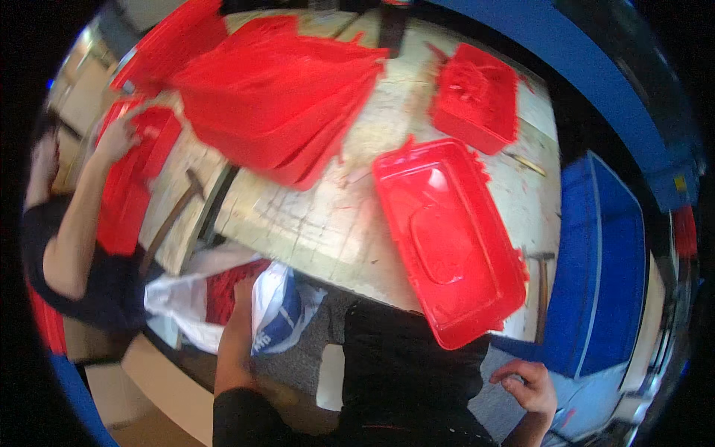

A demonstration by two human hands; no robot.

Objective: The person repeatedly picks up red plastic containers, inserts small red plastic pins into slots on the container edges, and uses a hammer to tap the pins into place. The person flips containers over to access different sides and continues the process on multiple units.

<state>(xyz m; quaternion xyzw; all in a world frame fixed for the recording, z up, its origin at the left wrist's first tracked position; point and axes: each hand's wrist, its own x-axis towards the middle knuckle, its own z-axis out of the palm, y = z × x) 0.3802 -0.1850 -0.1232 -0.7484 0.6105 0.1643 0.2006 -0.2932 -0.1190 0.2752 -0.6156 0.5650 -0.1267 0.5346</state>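
My left hand [242, 289] reaches down into a white and blue bag [279, 309] that holds red plastic scraps; its fingers are hidden inside the bag. My right hand [525, 384] hangs at the lower right with its fingers loosely curled and nothing in it. In front of me a red plastic lid [447, 238] lies flat on the worn wooden workbench [328, 216], overhanging its near edge. Neither hand touches it.
A blurred stack of red lids [275, 97] sits at the back. A red tub with scraps [477, 97] stands far right. Another person's hand [115, 138] rests on red lids at the left. A hammer [171, 220] lies left, another [541, 283] right. A blue crate [603, 261] stands beside the bench.
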